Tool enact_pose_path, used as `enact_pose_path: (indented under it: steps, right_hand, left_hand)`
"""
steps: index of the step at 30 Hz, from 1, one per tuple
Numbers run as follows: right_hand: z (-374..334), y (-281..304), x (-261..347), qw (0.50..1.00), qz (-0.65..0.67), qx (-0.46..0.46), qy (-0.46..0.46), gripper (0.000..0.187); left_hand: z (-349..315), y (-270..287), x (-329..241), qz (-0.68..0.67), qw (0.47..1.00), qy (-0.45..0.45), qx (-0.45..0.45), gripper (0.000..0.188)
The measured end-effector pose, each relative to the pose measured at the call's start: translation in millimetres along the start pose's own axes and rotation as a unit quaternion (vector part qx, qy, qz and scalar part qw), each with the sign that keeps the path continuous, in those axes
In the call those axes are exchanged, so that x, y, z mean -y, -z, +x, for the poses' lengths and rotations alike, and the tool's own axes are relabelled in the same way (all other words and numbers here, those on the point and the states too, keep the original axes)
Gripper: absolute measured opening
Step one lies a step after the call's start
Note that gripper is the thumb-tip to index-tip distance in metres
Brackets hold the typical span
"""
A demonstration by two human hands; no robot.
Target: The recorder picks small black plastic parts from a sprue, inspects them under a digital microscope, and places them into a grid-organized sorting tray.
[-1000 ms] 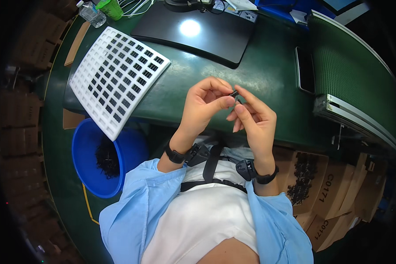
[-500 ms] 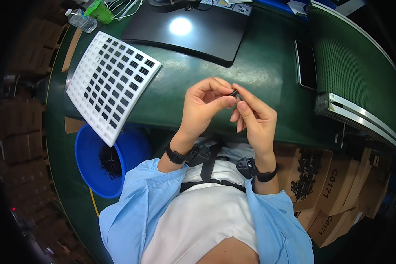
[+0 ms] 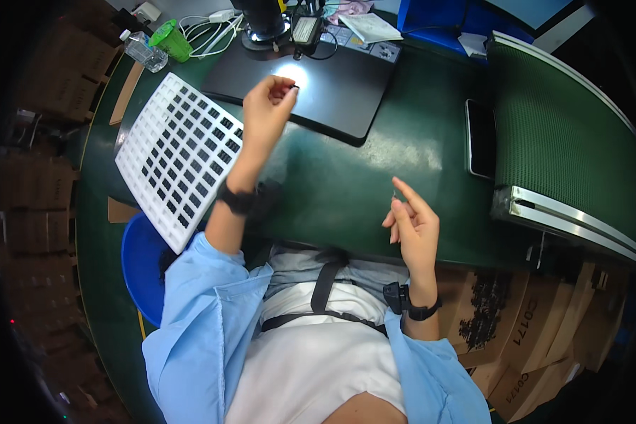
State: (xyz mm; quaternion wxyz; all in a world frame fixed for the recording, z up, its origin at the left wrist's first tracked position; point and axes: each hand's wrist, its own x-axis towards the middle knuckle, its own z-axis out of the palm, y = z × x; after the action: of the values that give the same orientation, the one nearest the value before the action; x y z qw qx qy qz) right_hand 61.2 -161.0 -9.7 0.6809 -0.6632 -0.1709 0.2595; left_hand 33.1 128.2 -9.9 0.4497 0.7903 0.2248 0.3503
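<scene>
My left hand (image 3: 267,109) is raised over the black flat board (image 3: 332,106), beside a bright light spot. Its fingertips pinch a small black part (image 3: 295,87), mostly hidden by the fingers. Lower and to the right, my right hand (image 3: 417,222) hovers above the green table, thumb and index finger close together on a thin, pale sliver too small to name. Left of my left forearm lies a white tray (image 3: 136,157) with rows of square pockets; many pockets hold small black parts (image 3: 189,145).
A black stand with a round base (image 3: 265,35) is behind the board. A phone (image 3: 480,138) lies beside the green belt conveyor (image 3: 565,134). A blue bin (image 3: 138,272) sits below the tray; cartons (image 3: 544,318) stand at lower right. A bottle (image 3: 145,51) and green cup (image 3: 171,41) are far left.
My hands were together at the middle, both on a small black part. The left has moved up and left with the part to the lit board; the right has come down slightly toward me.
</scene>
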Motion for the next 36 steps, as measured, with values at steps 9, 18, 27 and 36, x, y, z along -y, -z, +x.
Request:
enact_pose_path:
  steps: [9,18,27,36]
  right_hand:
    - [-8.9,17.1,-28.5,0.996,0.019,0.023,-0.089,0.036]
    - [-5.4,21.6,-25.9,0.994,0.000,0.051,-0.101,0.034]
    - [-8.9,16.9,-29.1,0.997,0.000,0.025,-0.077,0.031]
    - [-8.8,14.3,-31.7,0.997,-0.027,0.025,-0.065,0.030]
  left_hand:
    - [68.6,-1.8,72.0,0.171,0.925,-0.336,0.040,0.008]
    - [59.8,-2.7,53.2,0.099,0.985,-0.130,0.058,0.014]
    - [62.0,7.0,70.7,0.028,0.994,-0.055,0.088,0.013]
    - [18.9,132.8,63.5,-0.107,0.977,0.157,0.092,0.024]
